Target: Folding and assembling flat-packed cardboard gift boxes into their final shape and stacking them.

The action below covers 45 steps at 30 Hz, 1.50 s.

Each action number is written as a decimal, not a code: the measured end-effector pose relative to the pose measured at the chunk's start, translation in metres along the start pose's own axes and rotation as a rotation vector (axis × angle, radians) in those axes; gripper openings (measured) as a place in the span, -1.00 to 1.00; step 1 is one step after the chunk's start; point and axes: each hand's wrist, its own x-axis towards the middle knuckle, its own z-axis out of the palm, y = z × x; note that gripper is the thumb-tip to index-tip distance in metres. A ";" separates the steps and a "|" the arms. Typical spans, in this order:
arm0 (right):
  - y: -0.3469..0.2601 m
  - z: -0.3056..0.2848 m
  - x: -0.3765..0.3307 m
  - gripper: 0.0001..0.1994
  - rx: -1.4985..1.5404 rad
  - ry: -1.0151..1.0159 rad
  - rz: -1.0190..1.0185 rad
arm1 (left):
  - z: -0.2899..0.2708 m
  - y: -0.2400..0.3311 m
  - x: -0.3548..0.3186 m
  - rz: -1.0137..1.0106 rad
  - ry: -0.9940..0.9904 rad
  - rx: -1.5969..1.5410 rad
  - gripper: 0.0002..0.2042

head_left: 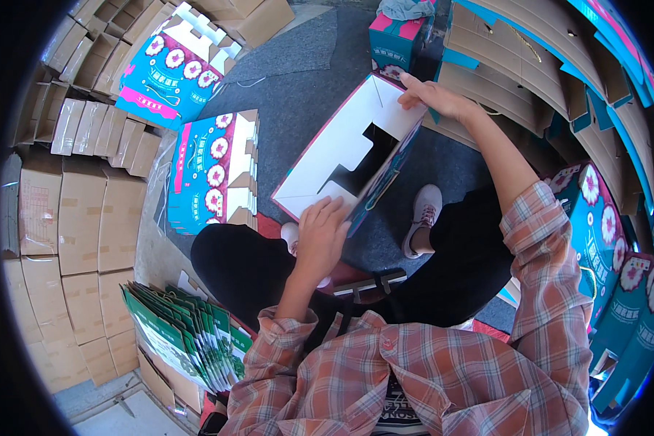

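A printed carton [334, 145] is tilted in front of me above the floor between my feet. White inner flaps line its top, with notched edges around a dark opening. Its outside is teal with a dark pink edge. My left hand [321, 234] grips the carton's near end, fingers bent over the edge beside the white flap. At the far right corner, my right hand [437, 98] holds the rim with its fingers curled over it. The undersides of both grips are hidden.
Flat stacks of teal printed cartons [203, 171] lie to the left, with brown boxes [80, 211] piled behind. Green folded packaging [185, 334] stands near my left knee. Stacked cardboard [509, 87] and upright teal cartons [592, 225] line the right. A cloth [405, 8] rests on a far carton.
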 end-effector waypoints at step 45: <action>-0.026 0.054 -0.016 -0.32 -0.818 -0.258 -0.441 | 0.031 -0.004 0.015 -0.046 0.210 0.163 -0.49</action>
